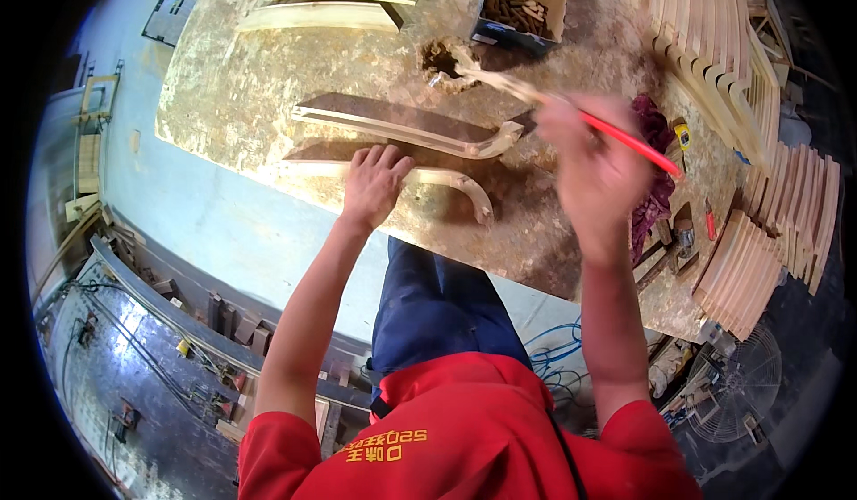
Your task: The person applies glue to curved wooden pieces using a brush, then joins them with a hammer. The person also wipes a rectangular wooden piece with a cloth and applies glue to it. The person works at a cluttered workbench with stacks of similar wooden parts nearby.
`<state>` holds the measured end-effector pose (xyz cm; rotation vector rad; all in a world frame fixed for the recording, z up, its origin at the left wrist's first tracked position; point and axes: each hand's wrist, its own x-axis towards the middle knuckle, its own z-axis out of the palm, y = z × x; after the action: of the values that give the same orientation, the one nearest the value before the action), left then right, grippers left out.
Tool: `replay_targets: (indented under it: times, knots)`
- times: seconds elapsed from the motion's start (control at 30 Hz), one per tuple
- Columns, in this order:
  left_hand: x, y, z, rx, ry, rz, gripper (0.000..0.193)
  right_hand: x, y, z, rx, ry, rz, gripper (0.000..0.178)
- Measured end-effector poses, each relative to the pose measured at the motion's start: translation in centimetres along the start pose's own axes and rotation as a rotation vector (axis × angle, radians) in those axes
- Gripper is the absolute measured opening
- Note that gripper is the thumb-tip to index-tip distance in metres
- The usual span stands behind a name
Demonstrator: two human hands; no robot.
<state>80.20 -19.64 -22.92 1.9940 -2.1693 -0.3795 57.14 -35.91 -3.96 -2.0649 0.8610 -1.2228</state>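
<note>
Under the left hand — curved wood rests.

- Two hands: one left hand, one right hand
- Two curved wooden pieces nearest the hands
- One red stick, gripped on the right
- One surface, with one hole
- One box
- Pegs inside, too small to count
- One dark red cloth
- One yellow tape measure
- One fan
- At least three stacks of wood
</note>
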Motion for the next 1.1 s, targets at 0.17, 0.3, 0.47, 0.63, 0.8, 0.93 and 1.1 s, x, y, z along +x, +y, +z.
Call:
replay_targets:
  times: [0.17, 0.3, 0.47, 0.63, 0.8, 0.93, 1.1]
  knots:
    - [-0.4, -0.1, -0.2, -0.072, -0.055, -0.002, 0.041, 2.8, 2.3, 4.6, -0.163, -0.319, 0.176, 0.014]
    - [0.2, -0.4, -4.0, -0.402, 0.024, -0.006, 0.04, -4.3, 6.9, 0.1, -0.186, -0.266, 0.503, 0.018]
    - [8.6, -10.3, -7.9, -0.255, 0.276, -0.225, 0.027, -12.2, 7.7, -3.0, -0.239, -0.26, 0.839, 0.018]
    - [24.2, -18.5, -10.3, 0.057, 0.19, 0.033, 0.06, -4.7, 2.5, 1.4, -0.228, -0.2, 0.566, 0.02]
    - [34.6, -21.1, -11.1, 0.112, -0.276, 0.018, 0.101, 2.5, 0.8, 9.0, -0.056, -0.314, 0.374, 0.026]
    - [36.5, -23.4, -10.7, 0.054, -0.253, 0.115, 0.058, 3.6, 2.3, 9.7, -0.172, -0.269, 0.292, 0.025]
    - [37.0, -25.6, -11.6, -0.126, -0.347, 0.018, 0.034, 4.7, 2.7, 9.4, -0.246, -0.273, 0.335, 0.016]
